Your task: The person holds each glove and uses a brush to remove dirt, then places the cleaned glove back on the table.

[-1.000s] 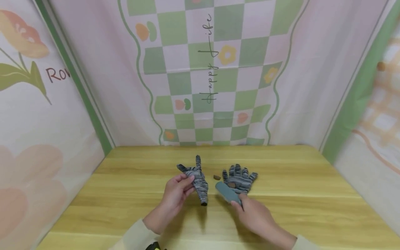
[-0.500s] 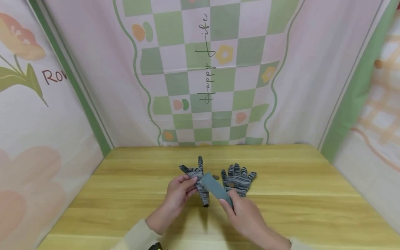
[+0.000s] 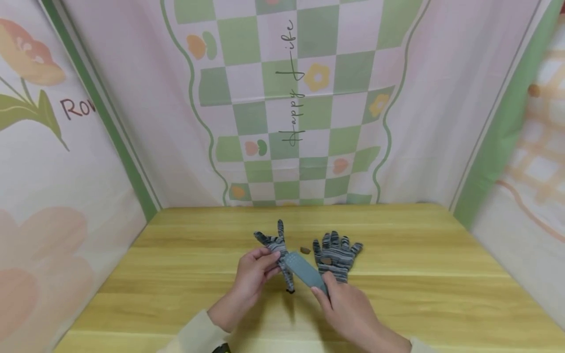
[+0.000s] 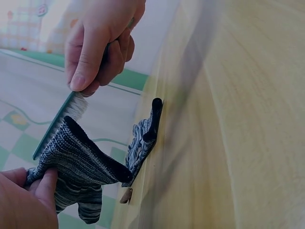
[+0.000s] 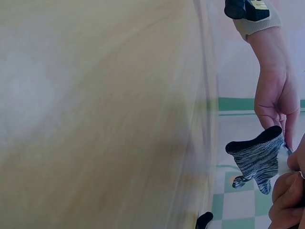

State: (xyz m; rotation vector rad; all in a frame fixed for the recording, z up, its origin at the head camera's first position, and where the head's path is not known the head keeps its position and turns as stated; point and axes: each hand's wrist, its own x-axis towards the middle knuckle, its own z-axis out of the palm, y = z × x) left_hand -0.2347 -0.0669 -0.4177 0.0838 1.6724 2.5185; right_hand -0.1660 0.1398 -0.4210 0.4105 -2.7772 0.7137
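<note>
Left hand (image 3: 251,273) pinches a striped glove (image 3: 277,246) above the table (image 3: 176,289); right hand (image 3: 350,306), fingers curled, grips a brush (image 3: 305,271) against it; at the glove's three o'clock lie a brown bit (image 3: 305,250) and second glove (image 3: 339,254)

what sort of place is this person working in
Probably a small screened-off booth for tabletop work: printed, cloth-like hangings rise behind and on both sides of a wood-grain table, where a striped glove lies. Any room beyond is hidden.

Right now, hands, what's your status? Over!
Left hand pinches glove. Right hand grips brush, bristles against glove. Nothing seen blocking; second glove on table.
</note>
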